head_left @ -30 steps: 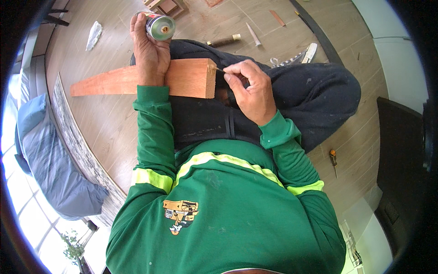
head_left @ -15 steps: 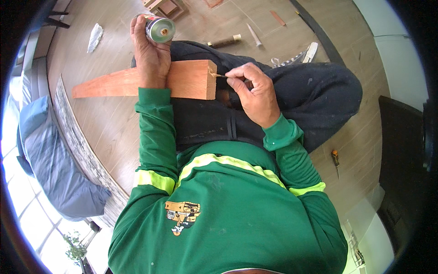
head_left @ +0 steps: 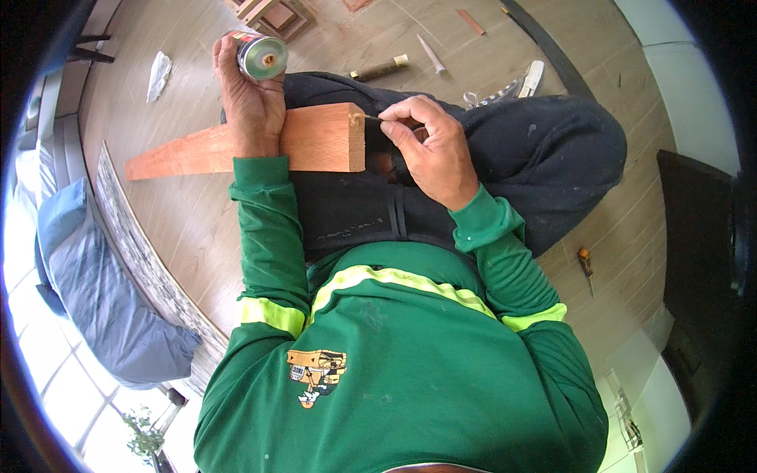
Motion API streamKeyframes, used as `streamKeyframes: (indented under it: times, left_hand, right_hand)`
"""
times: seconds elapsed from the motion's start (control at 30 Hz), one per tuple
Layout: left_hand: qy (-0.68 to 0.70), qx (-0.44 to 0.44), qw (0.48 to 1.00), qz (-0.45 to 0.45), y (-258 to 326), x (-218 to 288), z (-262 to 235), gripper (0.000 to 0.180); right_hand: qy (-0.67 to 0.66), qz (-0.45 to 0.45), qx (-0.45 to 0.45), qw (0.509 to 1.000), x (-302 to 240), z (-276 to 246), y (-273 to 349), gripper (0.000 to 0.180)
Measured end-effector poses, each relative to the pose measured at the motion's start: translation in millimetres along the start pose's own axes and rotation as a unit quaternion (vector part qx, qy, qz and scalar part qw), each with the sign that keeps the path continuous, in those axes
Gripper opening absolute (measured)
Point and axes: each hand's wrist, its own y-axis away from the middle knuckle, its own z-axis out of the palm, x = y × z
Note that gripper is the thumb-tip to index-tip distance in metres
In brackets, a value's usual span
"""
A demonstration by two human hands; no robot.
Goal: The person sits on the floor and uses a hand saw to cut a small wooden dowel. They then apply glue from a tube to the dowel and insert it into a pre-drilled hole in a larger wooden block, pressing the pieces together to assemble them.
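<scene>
On my feed, the wooden board (head_left: pixel 319 138) spans the lap (head_left: pixel 347 205), its cut end near the right hand (head_left: pixel 432 150), which pinches a thin stick (head_left: pixel 373 118). The left hand (head_left: pixel 254 106) grips a can (head_left: pixel 262 60), the wrist (head_left: pixel 259 143) hiding some board. A screwdriver (head_left: pixel 586 264) lies on the floor (head_left: pixel 197 236).

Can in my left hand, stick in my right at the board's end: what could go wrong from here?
The can looks tipped, so any liquid inside might dribble from your left hand onto the board or your trousers. The stick is thin and pinched in your right hand, so it could slip or snap.
</scene>
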Motion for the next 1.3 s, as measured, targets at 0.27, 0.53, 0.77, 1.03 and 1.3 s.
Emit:
streamKeyframes:
  times: [0.27,0.53,0.77,1.03,1.3]
  left_hand:
    - [0.020,-0.007,1.000,-0.008,-2,2,-2,0.045]
    - [0.020,-0.025,0.999,-0.011,-3,2,-5,0.053]
    - [0.028,-0.043,0.999,-0.014,-4,2,-4,0.049]
    - [0.020,-0.024,0.999,-0.011,-3,1,-6,0.049]
    - [0.008,-0.027,1.000,-0.011,-3,1,-6,0.051]
  right_hand:
    - [0.002,-0.002,-0.004,1.000,-5,0,-6,0.009]
    - [0.024,-0.028,-0.009,0.999,9,5,-13,0.008]
    - [0.025,-0.026,-0.015,0.999,1,3,-9,0.007]
    - [0.027,-0.035,-0.007,0.999,-5,6,-8,0.008]
    - [0.045,-0.063,-0.017,0.997,-2,4,-4,0.007]
